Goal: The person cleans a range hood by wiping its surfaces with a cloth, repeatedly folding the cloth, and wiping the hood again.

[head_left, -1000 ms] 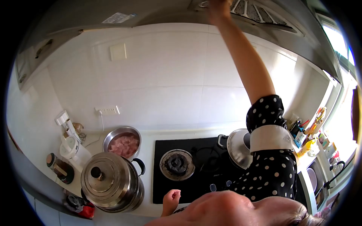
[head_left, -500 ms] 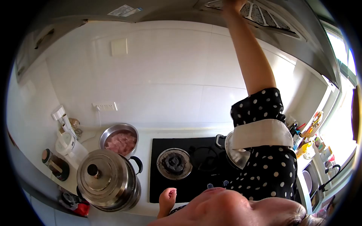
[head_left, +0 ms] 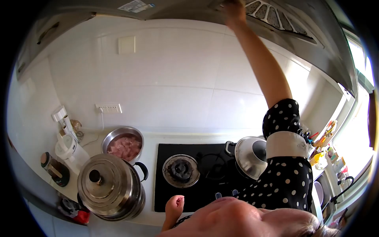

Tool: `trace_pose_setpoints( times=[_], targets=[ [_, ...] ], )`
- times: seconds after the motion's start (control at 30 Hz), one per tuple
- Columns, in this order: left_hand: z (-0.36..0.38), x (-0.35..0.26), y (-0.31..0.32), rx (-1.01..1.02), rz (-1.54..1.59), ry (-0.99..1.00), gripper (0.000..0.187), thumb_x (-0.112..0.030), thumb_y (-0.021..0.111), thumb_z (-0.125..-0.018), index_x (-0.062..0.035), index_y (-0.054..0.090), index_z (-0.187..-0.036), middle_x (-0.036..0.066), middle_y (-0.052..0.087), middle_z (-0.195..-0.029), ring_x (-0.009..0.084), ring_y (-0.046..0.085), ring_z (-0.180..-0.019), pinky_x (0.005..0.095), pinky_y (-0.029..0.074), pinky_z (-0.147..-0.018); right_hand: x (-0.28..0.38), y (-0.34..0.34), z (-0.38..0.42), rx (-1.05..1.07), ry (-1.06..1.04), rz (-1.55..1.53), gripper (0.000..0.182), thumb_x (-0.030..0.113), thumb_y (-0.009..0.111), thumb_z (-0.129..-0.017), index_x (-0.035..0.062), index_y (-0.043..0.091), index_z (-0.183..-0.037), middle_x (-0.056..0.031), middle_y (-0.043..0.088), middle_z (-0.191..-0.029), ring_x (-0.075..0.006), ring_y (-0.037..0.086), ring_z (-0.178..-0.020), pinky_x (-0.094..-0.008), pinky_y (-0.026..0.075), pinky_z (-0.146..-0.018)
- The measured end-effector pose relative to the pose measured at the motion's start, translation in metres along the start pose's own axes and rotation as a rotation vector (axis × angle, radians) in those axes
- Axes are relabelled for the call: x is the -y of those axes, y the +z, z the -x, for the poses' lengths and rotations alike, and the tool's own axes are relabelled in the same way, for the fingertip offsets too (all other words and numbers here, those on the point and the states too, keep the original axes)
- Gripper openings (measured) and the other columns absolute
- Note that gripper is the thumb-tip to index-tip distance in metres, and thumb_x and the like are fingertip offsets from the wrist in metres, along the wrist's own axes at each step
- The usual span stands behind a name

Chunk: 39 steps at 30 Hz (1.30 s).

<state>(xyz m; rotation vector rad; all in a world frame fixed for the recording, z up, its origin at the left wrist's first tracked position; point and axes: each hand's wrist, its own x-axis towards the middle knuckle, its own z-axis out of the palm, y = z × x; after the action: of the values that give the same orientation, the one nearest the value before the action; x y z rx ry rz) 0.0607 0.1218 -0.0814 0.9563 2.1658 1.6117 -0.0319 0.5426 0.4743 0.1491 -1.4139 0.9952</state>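
My right arm reaches high, and my right hand (head_left: 235,12) is at the underside of the range hood (head_left: 177,11), just left of its slotted grease filter (head_left: 276,17). That hand is blurred, its fingers partly hidden against the dark metal. Low down, my left hand (head_left: 174,206) is curled into a loose fist with nothing visible in it. It sits by the front left part of the black gas hob (head_left: 167,199), nearest the left burner (head_left: 181,170).
A large lidded steel pot (head_left: 108,183) stands left of the hob. Behind it is a steel bowl (head_left: 106,147) of raw meat (head_left: 125,147). A lidded pan (head_left: 246,158) occupies the right burner. A white jug (head_left: 73,152) and a dark grinder-like item (head_left: 57,170) stand far left.
My right hand has moved left along the hood, away from the filter slots. My right sleeve has shifted right, showing more of the lidded pan. My left hand stays curled near the hob.
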Motion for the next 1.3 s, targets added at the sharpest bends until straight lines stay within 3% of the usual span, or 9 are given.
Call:
trace_pose_setpoints(
  times=[0.33, 0.43, 0.5, 0.63, 0.73, 1.07, 1.17, 1.2, 1.3],
  targets=[
    [0.001, 0.002, 0.0, 0.015, -0.006, -0.011, 0.013, -0.014, 0.057, -0.079, -0.0034, 0.062, -0.085, 0.009, 0.06, -0.072, 0.0194, 0.057, -0.059, 0.0282, 0.045, -0.055, -0.011, 0.014, 0.008, -0.121, -0.081, 0.335, 0.019, 0.008, 0.037, -0.091, 0.0025, 0.054, -0.084, -0.0126, 0.056, -0.069, -0.0223, 0.052, -0.058, -0.0338, 0.045, -0.054],
    [0.001, 0.0, -0.004, 0.003, -0.013, 0.0, 0.012, -0.013, 0.057, -0.079, -0.0035, 0.062, -0.083, 0.009, 0.06, -0.072, 0.0191, 0.057, -0.058, 0.0281, 0.045, -0.054, 0.074, 0.02, 0.056, -0.184, 0.235, -0.272, 0.023, 0.008, 0.036, -0.091, 0.001, 0.054, -0.08, -0.0125, 0.057, -0.066, -0.0229, 0.05, -0.049, -0.0311, 0.042, -0.046],
    [-0.003, 0.0, -0.002, -0.011, -0.005, -0.001, 0.012, -0.014, 0.057, -0.079, -0.0035, 0.062, -0.083, 0.009, 0.06, -0.072, 0.0189, 0.057, -0.058, 0.0281, 0.045, -0.054, 0.021, -0.037, -0.034, -0.299, 0.055, -0.245, 0.024, 0.008, 0.036, -0.091, -0.0002, 0.054, -0.077, -0.0125, 0.057, -0.067, -0.0228, 0.047, -0.043, -0.0295, 0.04, -0.042],
    [-0.005, 0.012, 0.0, 0.002, -0.015, -0.012, 0.012, -0.014, 0.057, -0.079, -0.0038, 0.062, -0.083, 0.009, 0.06, -0.072, 0.0189, 0.057, -0.058, 0.0282, 0.045, -0.054, -0.01, -0.008, -0.021, -0.45, -0.118, 0.301, 0.011, 0.003, 0.047, -0.086, 0.0012, 0.056, -0.079, -0.0137, 0.06, -0.079, -0.0243, 0.055, -0.064, -0.037, 0.046, -0.058],
    [-0.007, 0.006, 0.001, -0.005, -0.004, -0.013, 0.012, -0.014, 0.058, -0.079, -0.0038, 0.063, -0.083, 0.009, 0.06, -0.072, 0.019, 0.057, -0.058, 0.0282, 0.045, -0.054, -0.04, -0.002, -0.02, -0.254, -0.075, 0.053, 0.013, 0.008, 0.055, -0.079, -0.0019, 0.056, -0.088, -0.0132, 0.06, -0.09, -0.0249, 0.06, -0.078, -0.0394, 0.051, -0.068],
    [-0.016, 0.016, 0.0, -0.019, -0.033, -0.029, 0.014, -0.015, 0.058, -0.08, -0.0032, 0.062, -0.084, 0.01, 0.06, -0.072, 0.0204, 0.058, -0.059, 0.0296, 0.046, -0.054, -0.065, -0.006, -0.03, -0.447, -0.354, 0.927, 0.019, -0.001, 0.06, -0.068, 0.0017, 0.061, -0.087, -0.0076, 0.065, -0.073, -0.0182, 0.062, -0.067, -0.0312, 0.05, -0.065],
    [-0.017, 0.012, -0.002, -0.039, -0.001, -0.027, 0.013, -0.015, 0.058, -0.079, -0.0033, 0.062, -0.083, 0.01, 0.06, -0.072, 0.0204, 0.057, -0.059, 0.0297, 0.045, -0.054, -0.028, -0.045, -0.032, -0.13, -0.302, 0.322, 0.016, -0.003, 0.055, -0.072, -0.0007, 0.058, -0.088, -0.0085, 0.063, -0.07, -0.0194, 0.06, -0.062, -0.0286, 0.05, -0.061],
    [-0.017, 0.014, -0.001, -0.039, -0.011, -0.036, 0.013, -0.015, 0.058, -0.079, -0.0033, 0.062, -0.083, 0.01, 0.06, -0.072, 0.0204, 0.058, -0.059, 0.0297, 0.046, -0.054, -0.021, -0.059, -0.061, -0.256, -0.379, -0.036, 0.012, -0.005, 0.053, -0.073, 0.0002, 0.057, -0.083, -0.0081, 0.061, -0.066, -0.0183, 0.059, -0.057, -0.0259, 0.049, -0.053],
    [-0.017, 0.022, 0.0, -0.014, -0.043, -0.032, 0.013, -0.014, 0.057, -0.079, -0.0036, 0.062, -0.083, 0.01, 0.06, -0.073, 0.0204, 0.058, -0.059, 0.0297, 0.046, -0.055, 0.011, -0.018, -0.014, -0.454, -0.362, -0.106, 0.013, -0.002, 0.054, -0.075, 0.0036, 0.056, -0.086, -0.0081, 0.06, -0.066, -0.0161, 0.057, -0.053, -0.0282, 0.048, -0.044]
  ],
)
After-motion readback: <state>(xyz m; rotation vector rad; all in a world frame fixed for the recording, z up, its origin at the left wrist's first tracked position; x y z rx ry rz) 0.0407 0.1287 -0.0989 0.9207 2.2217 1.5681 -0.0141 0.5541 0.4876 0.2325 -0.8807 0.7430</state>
